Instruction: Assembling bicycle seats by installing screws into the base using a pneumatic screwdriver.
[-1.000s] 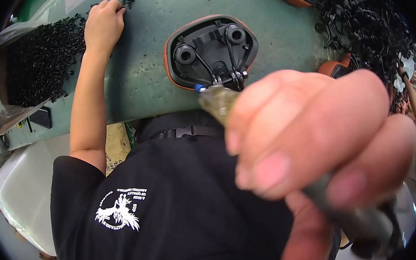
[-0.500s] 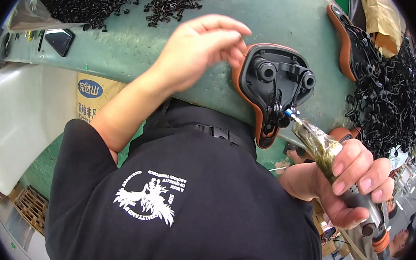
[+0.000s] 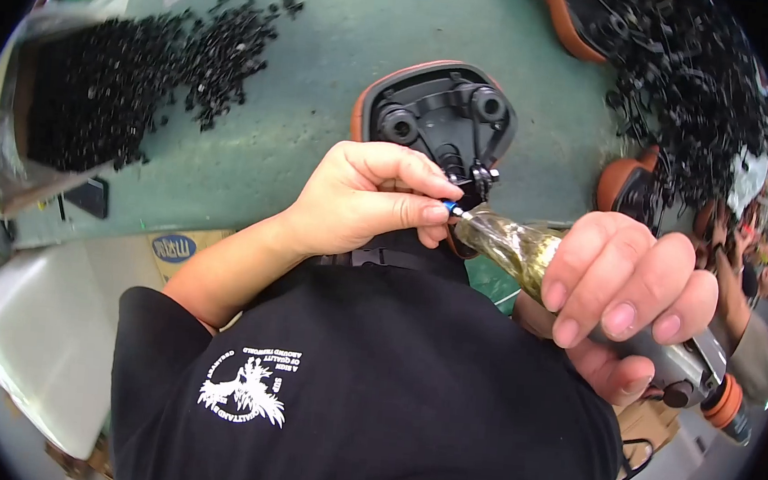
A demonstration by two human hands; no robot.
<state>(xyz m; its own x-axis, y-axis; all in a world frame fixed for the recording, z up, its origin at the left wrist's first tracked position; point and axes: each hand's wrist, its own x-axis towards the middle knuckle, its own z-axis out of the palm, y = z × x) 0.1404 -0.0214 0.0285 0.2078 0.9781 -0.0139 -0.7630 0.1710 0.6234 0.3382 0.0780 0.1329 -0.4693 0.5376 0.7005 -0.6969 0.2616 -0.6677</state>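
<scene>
A bicycle saddle (image 3: 430,117) lies upside down on the bench, its black underside with two round springs facing up and a brown edge showing. My left hand (image 3: 370,194) reaches over its narrow nose, thumb and forefinger pinched at the blue-collared bit of the driver. Whatever sits between those fingertips is too small to make out. In my right hand (image 3: 623,295) is a power screwdriver (image 3: 519,246), grey-bodied, with clear film wrapped round its front and an orange ring at the back. Its bit points at the saddle's clamp hardware.
Loose black screws (image 3: 135,76) are heaped at the left, partly in a clear plastic bag. Black metal clamp parts (image 3: 694,84) pile up at the right, beside more brown saddles (image 3: 627,182). A white plastic bin (image 3: 25,329) stands below the bench edge (image 3: 141,230).
My left hand has moved from beside the saddle to its nose and closed at the driver's bit. The right hand has brought the driver left. The view has shifted, too.
</scene>
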